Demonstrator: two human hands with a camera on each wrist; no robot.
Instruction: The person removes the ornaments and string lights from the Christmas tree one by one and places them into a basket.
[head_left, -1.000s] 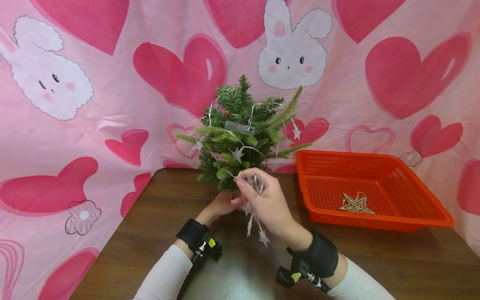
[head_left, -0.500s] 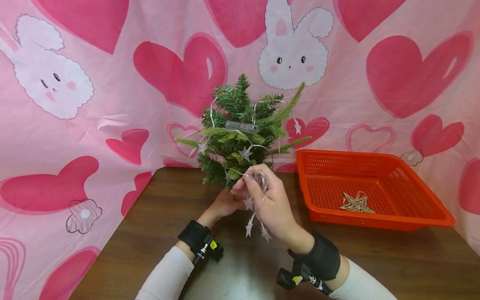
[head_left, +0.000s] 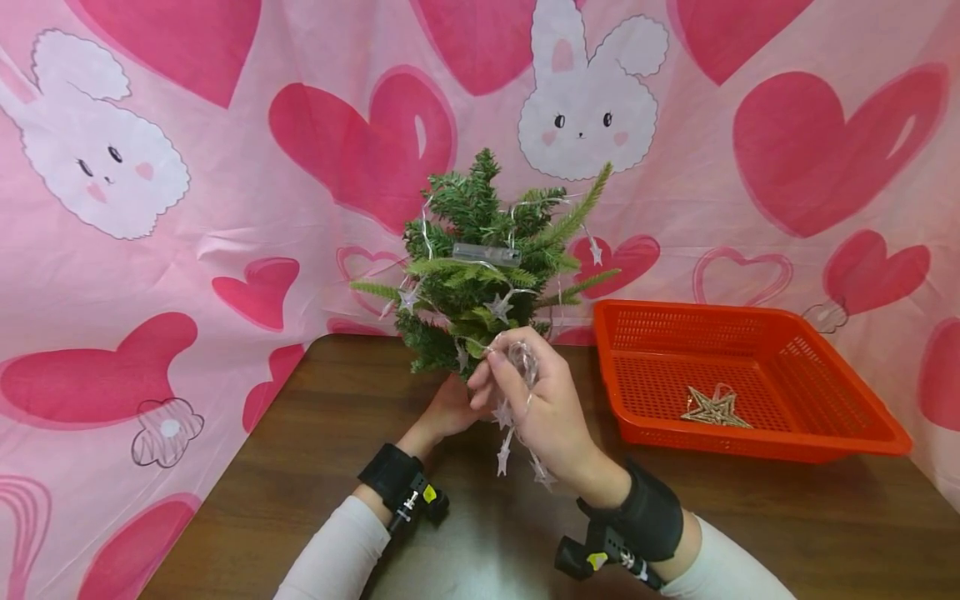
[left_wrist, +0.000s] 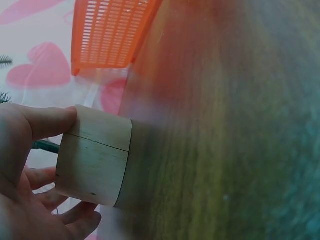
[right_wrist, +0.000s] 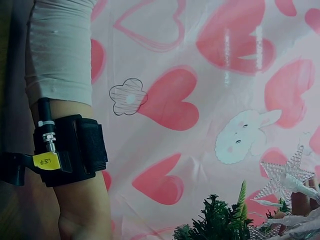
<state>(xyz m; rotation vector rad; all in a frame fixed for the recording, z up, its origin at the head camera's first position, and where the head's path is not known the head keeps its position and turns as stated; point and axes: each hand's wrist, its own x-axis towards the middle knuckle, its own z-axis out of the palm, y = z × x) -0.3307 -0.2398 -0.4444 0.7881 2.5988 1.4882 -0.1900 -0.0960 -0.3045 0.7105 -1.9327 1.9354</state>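
A small artificial Christmas tree (head_left: 480, 200) stands on the table, strung with clear star-shaped string lights (head_left: 498, 307). Across its front branches lies a transparent battery box (head_left: 486, 255). My left hand (head_left: 444, 412) is low at the trunk; in the left wrist view its thumb and fingers hold the round wooden base (left_wrist: 95, 157). In front of the lower branches, my right hand (head_left: 551, 408) pinches the light wire between thumb and index finger. A coiled bundle of the wire sits in that hand, with several stars dangling below. The right wrist view catches a star (right_wrist: 289, 172) up close.
To the right, an orange-red perforated plastic basket (head_left: 757, 444) holds a gold glitter star ornament (head_left: 716, 407). Behind the dark wooden table (head_left: 300, 467) hangs a pink cloth (head_left: 247, 217) with hearts and rabbits.
The tree has turned slightly, its front star and battery box shifting right. My right hand has moved a little up and right with the wire; the left keeps its hold on the base.
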